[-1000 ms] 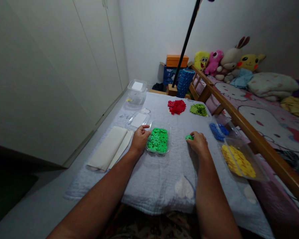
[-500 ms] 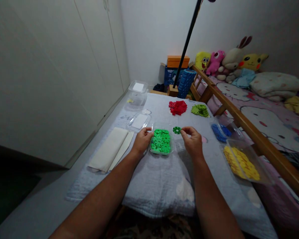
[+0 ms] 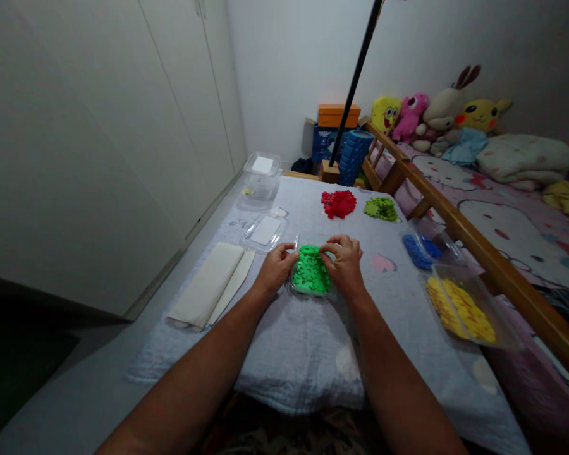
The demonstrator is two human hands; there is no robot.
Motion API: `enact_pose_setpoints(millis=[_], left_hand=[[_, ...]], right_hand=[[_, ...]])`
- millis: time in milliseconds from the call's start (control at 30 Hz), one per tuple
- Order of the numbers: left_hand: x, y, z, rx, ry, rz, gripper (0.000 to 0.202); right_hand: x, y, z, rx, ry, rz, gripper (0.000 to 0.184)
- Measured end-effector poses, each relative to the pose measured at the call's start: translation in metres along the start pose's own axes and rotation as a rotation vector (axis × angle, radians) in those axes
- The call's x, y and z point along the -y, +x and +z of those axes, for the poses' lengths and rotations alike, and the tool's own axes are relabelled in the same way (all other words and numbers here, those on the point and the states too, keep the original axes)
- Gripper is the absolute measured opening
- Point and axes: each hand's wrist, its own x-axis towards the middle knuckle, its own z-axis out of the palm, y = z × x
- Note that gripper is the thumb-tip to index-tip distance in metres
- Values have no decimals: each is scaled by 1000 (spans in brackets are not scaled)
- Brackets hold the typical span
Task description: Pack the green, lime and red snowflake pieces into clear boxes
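A clear plastic box (image 3: 312, 294) filled with bright green snowflake-shaped discs (image 3: 309, 268) stands on the table in front of me. My left hand (image 3: 277, 268) grips its left wall, thumb at the rim and fingers along the outside. Over the box's right side, my right hand (image 3: 344, 262) has thumb and forefinger pinched together on a green snowflake disc, which blends with the pile and is partly hidden by the fingers. Left of the box lies a clear lid (image 3: 264, 231) with a white label.
Red discs (image 3: 338, 204) and olive-green discs (image 3: 380, 208) lie in heaps at the back. Boxes of blue discs (image 3: 420, 251) and yellow discs (image 3: 459, 309) stand at right by the wooden bed rail (image 3: 455, 202). A folded cloth (image 3: 208, 284) and a lidded clear box (image 3: 260, 180) are at left.
My right hand has moved left from beside the box to over it, bringing the green disc to the pile. The box and my left hand have shifted slightly right.
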Motion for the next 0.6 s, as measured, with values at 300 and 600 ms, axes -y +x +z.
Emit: enact_pose_setpoints(millis=[300, 600], left_hand=[[-1, 0, 1, 27, -37, -9, 55], [-8, -2, -11, -104, 215, 92, 39]], right_hand=[[-10, -1, 0, 162, 75, 6, 15], [-12, 1, -8, 23, 185, 46, 13]])
